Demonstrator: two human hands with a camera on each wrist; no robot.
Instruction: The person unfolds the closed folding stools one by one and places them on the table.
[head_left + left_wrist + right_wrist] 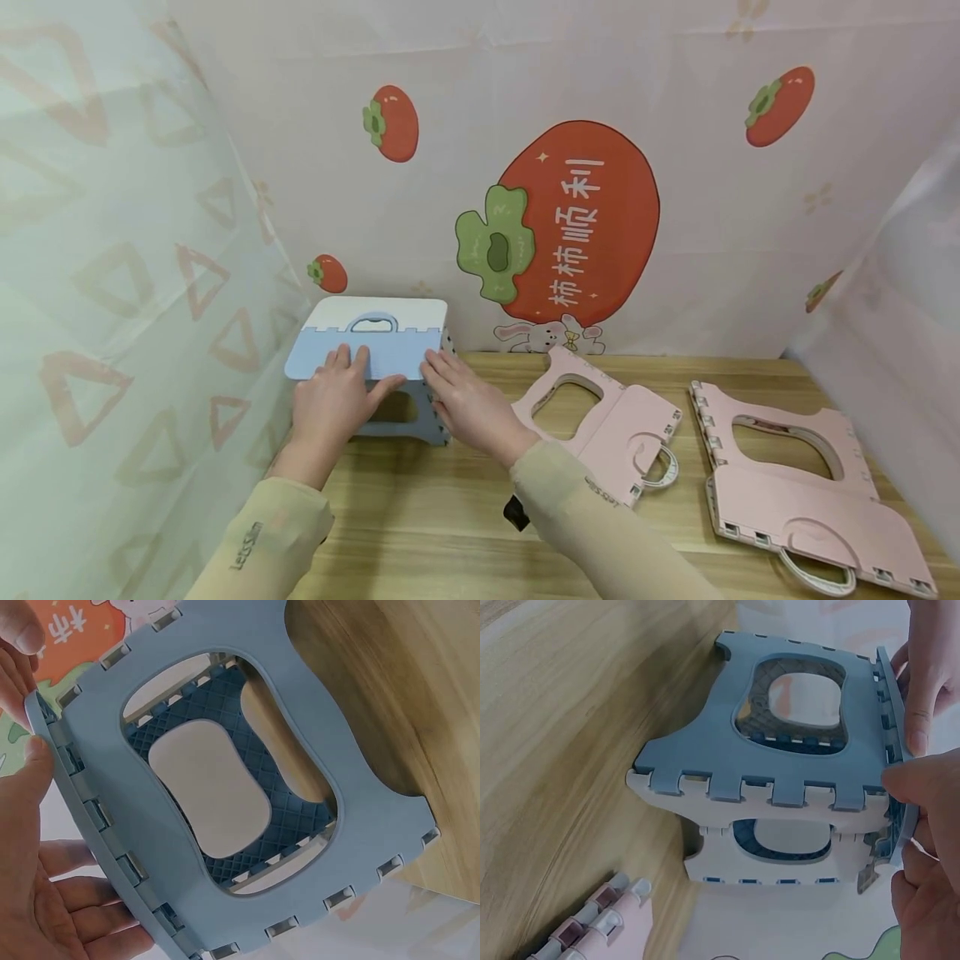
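Observation:
A blue and white folding step stool (pixel 358 354) stands unfolded at the left by the back wall, with a small handle at the middle of its seat. My left hand (pixel 333 396) rests on the front of the blue seat half, fingers extended over the top and thumb along the front edge. At the seat's right front corner, my right hand (pixel 474 404) touches the top with its fingers. The right wrist view shows the right thumb (pixel 909 784) at the seat edge. In the left wrist view, the stool's front leg panel (pixel 315 712) surrounds a large opening.
Two pink folded step stools lie on the wooden table (pixel 420 517): one pink stool (pixel 622 437) beside my right forearm, another pink stool (pixel 810 508) farther right. A small black object (pixel 516 513) shows by my right sleeve. Printed sheets form the back wall (pixel 705 275) and sides.

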